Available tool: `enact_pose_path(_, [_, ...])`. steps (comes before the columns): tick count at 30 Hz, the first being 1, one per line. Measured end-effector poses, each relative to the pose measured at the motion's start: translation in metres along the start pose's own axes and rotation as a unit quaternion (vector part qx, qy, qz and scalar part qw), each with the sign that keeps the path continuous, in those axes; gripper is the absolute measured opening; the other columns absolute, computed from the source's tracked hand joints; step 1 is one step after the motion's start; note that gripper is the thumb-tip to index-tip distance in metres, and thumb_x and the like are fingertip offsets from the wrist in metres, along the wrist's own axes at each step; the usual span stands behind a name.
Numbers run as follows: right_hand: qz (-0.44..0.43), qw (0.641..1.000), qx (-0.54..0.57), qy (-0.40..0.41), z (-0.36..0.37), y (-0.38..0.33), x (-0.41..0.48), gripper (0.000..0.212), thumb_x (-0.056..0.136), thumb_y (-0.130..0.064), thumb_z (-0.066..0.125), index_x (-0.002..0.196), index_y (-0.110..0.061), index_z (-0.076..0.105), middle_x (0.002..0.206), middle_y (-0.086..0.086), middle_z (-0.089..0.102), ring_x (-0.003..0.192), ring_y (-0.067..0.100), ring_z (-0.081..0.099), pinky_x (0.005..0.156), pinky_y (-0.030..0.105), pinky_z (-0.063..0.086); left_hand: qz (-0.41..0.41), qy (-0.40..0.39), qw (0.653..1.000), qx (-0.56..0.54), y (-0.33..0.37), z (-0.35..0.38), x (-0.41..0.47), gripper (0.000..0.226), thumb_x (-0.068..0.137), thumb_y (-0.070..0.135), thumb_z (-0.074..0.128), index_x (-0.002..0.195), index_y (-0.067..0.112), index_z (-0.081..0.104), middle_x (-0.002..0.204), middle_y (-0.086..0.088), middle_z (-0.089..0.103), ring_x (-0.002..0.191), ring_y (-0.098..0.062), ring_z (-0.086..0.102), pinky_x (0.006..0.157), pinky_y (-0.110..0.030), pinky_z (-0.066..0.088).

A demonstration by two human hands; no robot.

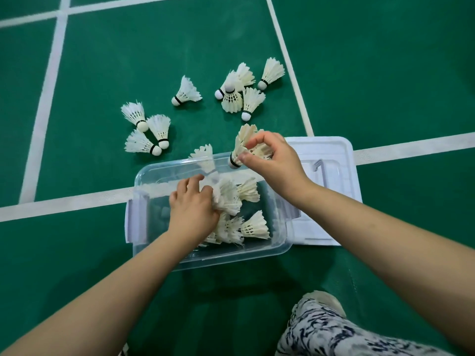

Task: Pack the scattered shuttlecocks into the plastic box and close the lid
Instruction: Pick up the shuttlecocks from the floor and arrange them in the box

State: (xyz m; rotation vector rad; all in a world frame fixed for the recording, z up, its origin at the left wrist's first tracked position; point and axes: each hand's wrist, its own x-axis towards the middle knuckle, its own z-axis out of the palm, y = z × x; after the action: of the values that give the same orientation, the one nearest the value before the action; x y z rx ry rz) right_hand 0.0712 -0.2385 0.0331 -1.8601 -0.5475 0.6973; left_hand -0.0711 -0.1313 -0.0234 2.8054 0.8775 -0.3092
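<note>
A clear plastic box [159, 255] stands on the green court floor with several white shuttlecocks [253, 226] inside. My left hand [191, 208] is down in the box, its fingers curled round a feathered shuttlecock [227, 197]. My right hand [272, 163] hovers over the box's far right corner and pinches a cream shuttlecock [243, 146] by its feathers. The lid [341, 160] lies flat on the floor just right of the box. Several more shuttlecocks lie scattered beyond the box, one group [147, 132] at the left, a lone shuttlecock [186, 92], and another group [244, 91] at the right.
White court lines [46, 109] cross the green floor around the box. One shuttlecock [204, 156] lies right behind the box's far wall. My patterned trouser leg [331, 327] and a shoe tip [321, 296] fill the bottom right.
</note>
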Motion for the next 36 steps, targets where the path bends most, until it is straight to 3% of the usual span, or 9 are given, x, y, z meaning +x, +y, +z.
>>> enact_pose_path(10, [0.023,0.999,-0.045,-0.016,0.006,0.006,-0.009,0.023,0.08,-0.027,0.068,0.096,-0.026,0.051,0.114,-0.005,0.047,0.095,0.009,0.044,0.071,0.002,0.03,0.006,-0.035,0.998,-0.05,0.007,-0.003,0.006,0.078,0.07,0.038,0.068,0.136,0.031,0.027,0.144,-0.004,0.023,0.13,-0.027,0.019,0.104,-0.044,0.024])
enact_pose_path(16, [0.011,0.997,-0.069,0.019,0.008,0.008,-0.009,0.029,0.08,-0.026,0.065,0.101,-0.026,0.044,0.113,-0.005,0.044,0.091,0.008,0.042,0.067,-0.001,0.031,0.053,0.011,0.994,-0.097,0.01,-0.002,0.001,0.084,0.069,0.056,0.066,0.138,0.026,0.028,0.144,0.0,0.028,0.131,-0.022,0.022,0.106,-0.039,0.022])
enact_pose_path(19, [0.001,0.995,-0.099,0.018,0.008,0.009,-0.011,0.035,0.08,-0.027,0.064,0.108,-0.021,0.045,0.114,-0.004,0.041,0.09,0.009,0.042,0.065,0.017,0.031,0.048,0.026,0.985,-0.161,0.011,-0.007,0.002,0.087,0.069,0.055,0.067,0.138,0.019,0.029,0.142,-0.003,0.032,0.131,-0.022,0.025,0.107,-0.039,0.023])
enact_pose_path(21, [-0.005,0.993,-0.113,0.014,0.008,0.009,-0.013,0.036,0.08,-0.029,0.064,0.108,-0.021,0.044,0.116,-0.003,0.042,0.091,0.01,0.042,0.071,0.021,0.03,0.053,0.035,0.972,-0.226,0.016,-0.014,0.005,0.087,0.07,0.052,0.068,0.139,0.016,0.028,0.139,-0.006,0.037,0.129,-0.022,0.031,0.106,-0.038,0.027])
enact_pose_path(24, [-0.016,0.992,-0.126,0.017,0.01,0.006,-0.016,0.04,0.079,-0.033,0.065,0.11,-0.022,0.041,0.117,-0.003,0.042,0.094,0.01,0.044,0.079,0.03,0.039,0.034,0.059,0.931,-0.358,0.031,-0.032,0.01,0.079,0.073,0.036,0.072,0.138,0.021,0.028,0.126,-0.001,0.049,0.115,-0.015,0.045,0.093,-0.028,0.036])
enact_pose_path(27, [-0.027,0.99,-0.134,0.027,0.009,0.004,-0.017,0.05,0.077,-0.031,0.065,0.117,-0.02,0.038,0.12,-0.001,0.043,0.097,0.013,0.046,0.082,0.034,0.044,0.035,0.064,0.906,-0.416,0.046,-0.046,0.016,0.068,0.076,0.016,0.066,0.134,0.027,0.032,0.107,0.002,0.056,0.092,-0.015,0.055,0.076,-0.026,0.04])
enact_pose_path(31, [-0.023,0.994,-0.108,0.024,0.001,0.007,-0.015,0.067,0.075,-0.033,0.068,0.129,-0.023,0.031,0.12,-0.004,0.041,0.103,0.015,0.049,0.085,0.034,0.045,0.043,0.064,0.904,-0.42,0.05,-0.042,0.02,0.061,0.074,0.015,0.067,0.127,0.029,0.041,0.095,-0.003,0.062,0.087,-0.02,0.059,0.075,-0.032,0.046])
enact_pose_path(36, [-0.039,0.996,-0.076,0.018,-0.005,0.016,-0.015,0.075,0.067,-0.046,0.062,0.132,-0.025,0.031,0.123,-0.007,0.039,0.106,0.008,0.047,0.087,0.036,0.049,0.048,0.061,0.932,-0.354,0.045,-0.034,0.019,0.062,0.075,0.024,0.071,0.13,0.024,0.042,0.087,0.006,0.049,0.082,-0.014,0.05,0.065,-0.021,0.032])
